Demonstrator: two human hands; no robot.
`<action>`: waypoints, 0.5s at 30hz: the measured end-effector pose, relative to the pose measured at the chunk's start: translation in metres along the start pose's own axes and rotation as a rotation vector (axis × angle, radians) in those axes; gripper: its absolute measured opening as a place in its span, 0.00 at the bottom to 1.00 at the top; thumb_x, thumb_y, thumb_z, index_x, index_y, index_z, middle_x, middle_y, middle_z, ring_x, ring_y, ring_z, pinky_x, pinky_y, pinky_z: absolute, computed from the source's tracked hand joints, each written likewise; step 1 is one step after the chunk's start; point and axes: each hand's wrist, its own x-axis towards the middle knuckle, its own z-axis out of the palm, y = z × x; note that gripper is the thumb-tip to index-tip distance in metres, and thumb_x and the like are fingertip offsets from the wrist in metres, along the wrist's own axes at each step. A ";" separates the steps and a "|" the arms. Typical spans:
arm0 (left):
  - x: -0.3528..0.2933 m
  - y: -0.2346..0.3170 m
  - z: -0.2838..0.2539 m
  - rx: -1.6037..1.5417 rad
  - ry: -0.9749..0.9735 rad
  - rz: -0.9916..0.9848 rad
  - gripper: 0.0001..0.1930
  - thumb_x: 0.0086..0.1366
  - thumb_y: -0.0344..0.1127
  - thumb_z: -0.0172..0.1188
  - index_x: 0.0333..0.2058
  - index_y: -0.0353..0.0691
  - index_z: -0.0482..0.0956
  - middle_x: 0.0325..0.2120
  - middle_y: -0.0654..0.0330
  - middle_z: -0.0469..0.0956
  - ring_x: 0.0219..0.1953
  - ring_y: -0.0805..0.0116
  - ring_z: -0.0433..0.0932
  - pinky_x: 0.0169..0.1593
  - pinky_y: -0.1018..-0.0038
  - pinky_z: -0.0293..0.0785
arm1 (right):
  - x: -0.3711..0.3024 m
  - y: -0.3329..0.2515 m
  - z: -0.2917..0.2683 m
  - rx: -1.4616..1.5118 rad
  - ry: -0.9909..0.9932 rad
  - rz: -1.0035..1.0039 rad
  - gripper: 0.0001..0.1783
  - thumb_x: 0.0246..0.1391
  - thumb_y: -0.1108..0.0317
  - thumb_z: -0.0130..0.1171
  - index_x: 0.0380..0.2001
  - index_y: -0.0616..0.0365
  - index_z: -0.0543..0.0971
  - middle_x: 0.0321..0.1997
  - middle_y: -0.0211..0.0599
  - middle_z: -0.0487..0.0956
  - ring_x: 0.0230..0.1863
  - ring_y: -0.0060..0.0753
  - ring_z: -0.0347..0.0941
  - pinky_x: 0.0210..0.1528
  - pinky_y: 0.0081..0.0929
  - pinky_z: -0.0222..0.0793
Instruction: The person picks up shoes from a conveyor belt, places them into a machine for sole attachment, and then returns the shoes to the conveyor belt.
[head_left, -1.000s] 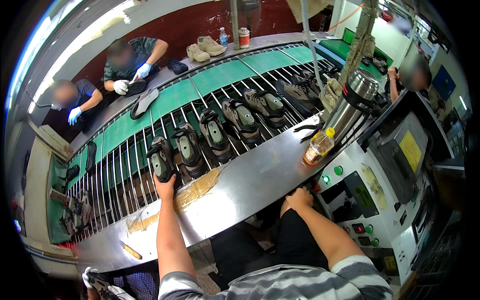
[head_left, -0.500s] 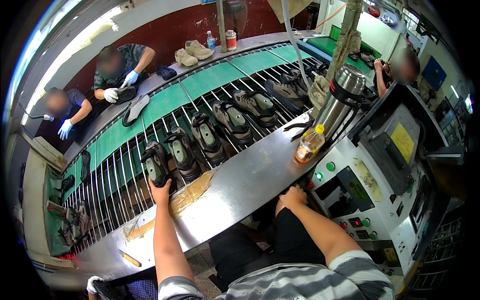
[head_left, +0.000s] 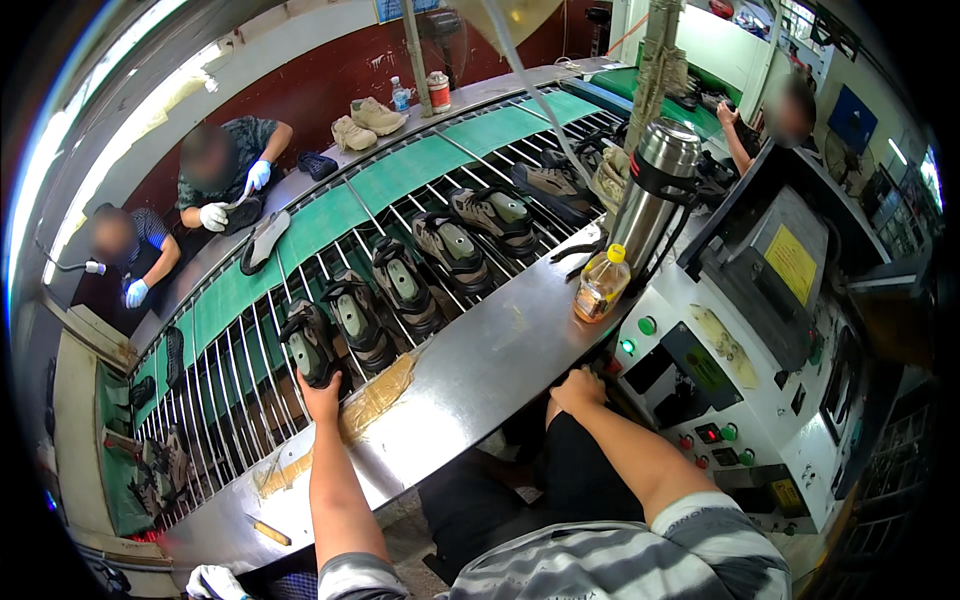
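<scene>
My left hand (head_left: 321, 394) is closed around the near end of a brown and black shoe (head_left: 311, 345) with a grey-green last inside it. This shoe lies on the metal bars of the conveyor (head_left: 240, 400), at the left end of a row. Just right of it lie a second lasted shoe (head_left: 358, 318) and a third (head_left: 405, 285), untouched. My right hand (head_left: 580, 390) is low beside my thigh, below the steel table edge and next to the machine. Its fingers are curled and partly hidden, so whether they hold anything cannot be made out.
A steel ledge (head_left: 480, 345) borders the conveyor. On it stand a drink bottle (head_left: 602, 285) and a steel thermos (head_left: 655, 185). A control panel (head_left: 690, 380) is at my right. Two gloved co-workers sit across, one with a dark shoe (head_left: 243, 214). A wooden-handled tool (head_left: 270, 531) lies near left.
The whole view has shifted slightly. My left hand stays on the same shoe and my right stays low by the machine. Across the conveyor, the co-workers' gloved hands have moved.
</scene>
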 end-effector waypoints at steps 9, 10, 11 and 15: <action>-0.065 0.074 -0.002 0.615 -0.059 -0.228 0.41 0.57 0.55 0.61 0.62 0.33 0.62 0.53 0.43 0.74 0.55 0.42 0.72 0.59 0.57 0.66 | -0.008 0.003 -0.008 0.060 -0.018 0.018 0.27 0.45 0.53 0.60 0.44 0.61 0.81 0.56 0.44 0.73 0.59 0.46 0.69 0.59 0.38 0.64; -0.071 0.079 -0.002 0.636 -0.073 -0.215 0.39 0.59 0.54 0.60 0.61 0.32 0.64 0.54 0.43 0.73 0.56 0.42 0.71 0.60 0.56 0.65 | -0.006 0.006 -0.006 0.065 -0.015 0.020 0.26 0.45 0.53 0.60 0.44 0.61 0.81 0.56 0.44 0.73 0.59 0.46 0.68 0.59 0.38 0.64; -0.076 0.073 0.000 0.664 -0.047 -0.157 0.37 0.60 0.53 0.58 0.61 0.31 0.64 0.55 0.43 0.72 0.57 0.42 0.70 0.61 0.56 0.62 | -0.005 0.008 -0.003 0.069 -0.012 0.021 0.26 0.45 0.53 0.60 0.44 0.60 0.81 0.57 0.43 0.73 0.59 0.45 0.68 0.59 0.39 0.64; -0.101 0.034 0.001 0.756 0.032 0.026 0.31 0.64 0.49 0.50 0.59 0.30 0.67 0.58 0.42 0.69 0.62 0.44 0.63 0.67 0.54 0.52 | -0.002 0.010 0.005 0.080 0.038 0.030 0.24 0.44 0.55 0.59 0.43 0.59 0.81 0.57 0.42 0.73 0.59 0.45 0.68 0.59 0.40 0.64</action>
